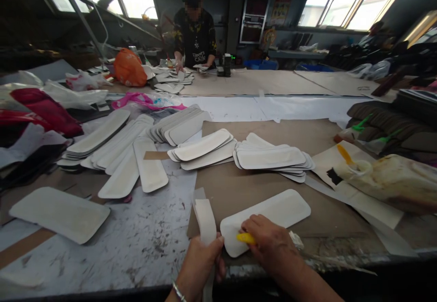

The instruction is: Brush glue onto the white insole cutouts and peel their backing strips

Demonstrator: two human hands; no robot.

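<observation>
Near the front edge of the table, a long white panel [273, 206] with rounded corners lies at a slant on brown sheeting. My right hand [269, 243] is over its near side, fingers closed round a yellow tool [246, 238]; most of the tool is hidden in the grip. To the left, my left hand [205, 258] pinches a white strip [205, 220] between thumb and fingers. The strip stands up above the hand and hangs down below it. The thumb is close to the panel's left end. A whitish lump [296, 240] shows beside my right hand.
Stacks of similar panels [273, 157] spread across the middle and left. One panel [59, 213] lies alone at left. A glue-smeared container [403, 179] with a yellow handle stands at right, near green-tipped bottles [358, 126]. Another person [194, 33] works across the table.
</observation>
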